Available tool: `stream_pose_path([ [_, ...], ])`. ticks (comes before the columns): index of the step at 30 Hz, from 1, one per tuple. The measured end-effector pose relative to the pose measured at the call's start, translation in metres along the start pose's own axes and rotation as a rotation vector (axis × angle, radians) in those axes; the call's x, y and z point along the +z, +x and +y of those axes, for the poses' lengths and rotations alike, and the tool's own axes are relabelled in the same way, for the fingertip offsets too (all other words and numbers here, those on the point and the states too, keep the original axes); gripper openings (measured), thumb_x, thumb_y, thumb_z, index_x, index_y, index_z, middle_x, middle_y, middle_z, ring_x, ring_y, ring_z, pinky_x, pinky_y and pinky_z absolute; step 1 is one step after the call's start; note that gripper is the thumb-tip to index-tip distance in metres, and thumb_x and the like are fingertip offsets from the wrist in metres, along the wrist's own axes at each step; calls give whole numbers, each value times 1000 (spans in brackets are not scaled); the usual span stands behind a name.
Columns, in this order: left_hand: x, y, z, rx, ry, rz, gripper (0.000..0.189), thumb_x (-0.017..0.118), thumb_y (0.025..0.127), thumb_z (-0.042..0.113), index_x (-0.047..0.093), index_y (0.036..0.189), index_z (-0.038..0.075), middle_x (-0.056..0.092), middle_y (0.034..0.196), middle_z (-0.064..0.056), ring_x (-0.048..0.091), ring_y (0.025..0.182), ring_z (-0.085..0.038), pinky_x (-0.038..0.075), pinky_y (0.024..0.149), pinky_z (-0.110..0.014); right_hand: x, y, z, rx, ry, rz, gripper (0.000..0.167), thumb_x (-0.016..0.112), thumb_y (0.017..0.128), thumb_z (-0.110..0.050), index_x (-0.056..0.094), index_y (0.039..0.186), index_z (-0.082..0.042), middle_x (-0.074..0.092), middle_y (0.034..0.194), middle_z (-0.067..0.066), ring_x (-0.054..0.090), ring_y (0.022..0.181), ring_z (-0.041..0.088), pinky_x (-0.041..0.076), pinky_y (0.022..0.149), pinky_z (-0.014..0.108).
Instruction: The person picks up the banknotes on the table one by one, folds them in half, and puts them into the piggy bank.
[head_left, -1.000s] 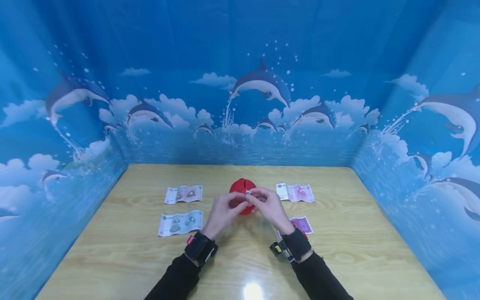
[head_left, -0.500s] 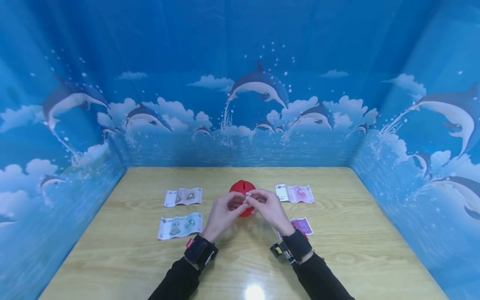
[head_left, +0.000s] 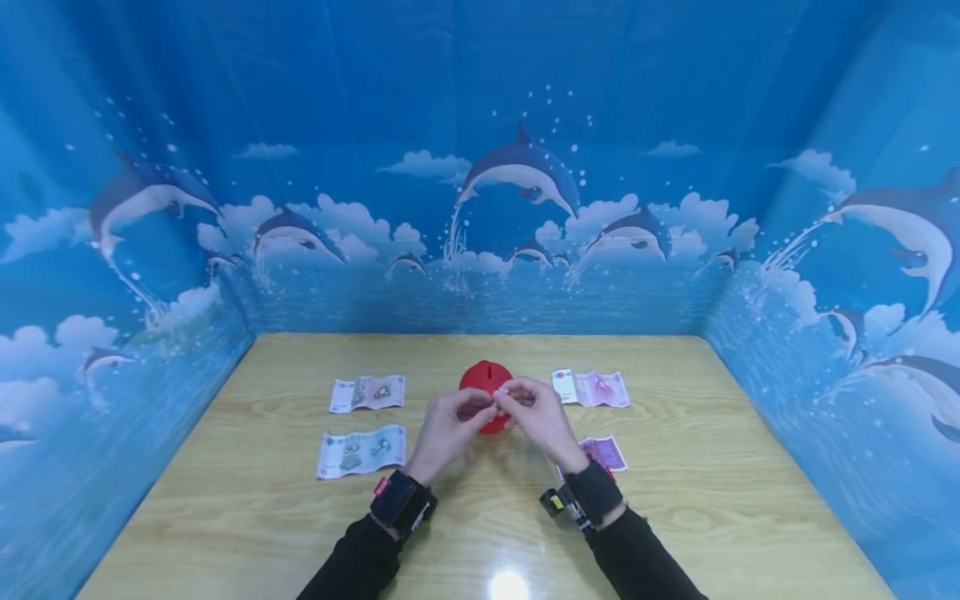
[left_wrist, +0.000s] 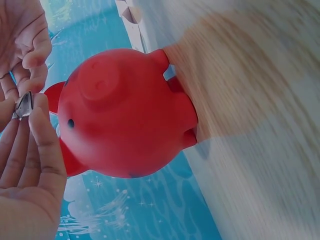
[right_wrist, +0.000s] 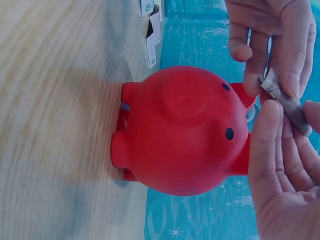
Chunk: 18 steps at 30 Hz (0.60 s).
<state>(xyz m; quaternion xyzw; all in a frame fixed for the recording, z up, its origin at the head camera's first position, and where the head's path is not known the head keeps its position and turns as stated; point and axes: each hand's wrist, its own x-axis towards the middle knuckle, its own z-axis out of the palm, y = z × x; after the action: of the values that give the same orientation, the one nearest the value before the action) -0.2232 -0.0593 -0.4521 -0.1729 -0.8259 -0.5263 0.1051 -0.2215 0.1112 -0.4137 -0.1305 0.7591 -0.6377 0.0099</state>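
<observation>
Just above and in front of a red piggy bank (head_left: pixel 483 377), my hands meet at the fingertips. Between them is a small, tightly folded banknote (right_wrist: pixel 287 102), greyish brown with faint print. My left hand (head_left: pixel 444 425) pinches one end with thumb and fingers. On the other end, thumb and fingers of my right hand (head_left: pixel 542 417) grip it. The left wrist view shows only a short bit of the folded note (left_wrist: pixel 23 105) between the fingers. The piggy bank stands upright on its feet, snout toward me, with a dark slot on top. The hands hide its lower front in the head view.
On the wooden table (head_left: pixel 480 533), a brownish banknote (head_left: pixel 367 393) and a green banknote (head_left: pixel 362 452) lie to the left. A pink banknote (head_left: pixel 600 388) and a purple note (head_left: pixel 604 452), partly behind my right wrist, lie to the right. Dolphin-printed curtains (head_left: pixel 480 283) enclose the table.
Both hands stay in place before the piggy bank, still holding the folded banknote. Only the fingertips shift slightly around it. The notes on the table have not moved.
</observation>
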Motion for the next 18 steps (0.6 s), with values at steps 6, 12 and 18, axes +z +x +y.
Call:
stream_pose_path([
  [6,1,0,0,-3,2,12,20,74,88,24,74,106,16,76,97,3,69,86,-6,57,78,-22,1,2,5,15,-10,15,17,65,94,-8,68,104,6,71,89,20,67,71,22,56,59,24],
  [12,1,0,0,-31,-18,23,17,75,87,26,74,103,20,75,93,7,68,84,-4,57,76,-21,4,12,30,-3,0,53,18,67,93,-11,69,103,4,72,87,19,66,65,20,57,57,27],
  [18,1,0,1,-16,-51,36,15,76,86,25,75,100,18,75,90,5,69,80,-6,57,73,-22,6,14,35,-15,-10,94,17,70,91,-15,71,99,0,72,82,15,65,59,18,59,60,42],
])
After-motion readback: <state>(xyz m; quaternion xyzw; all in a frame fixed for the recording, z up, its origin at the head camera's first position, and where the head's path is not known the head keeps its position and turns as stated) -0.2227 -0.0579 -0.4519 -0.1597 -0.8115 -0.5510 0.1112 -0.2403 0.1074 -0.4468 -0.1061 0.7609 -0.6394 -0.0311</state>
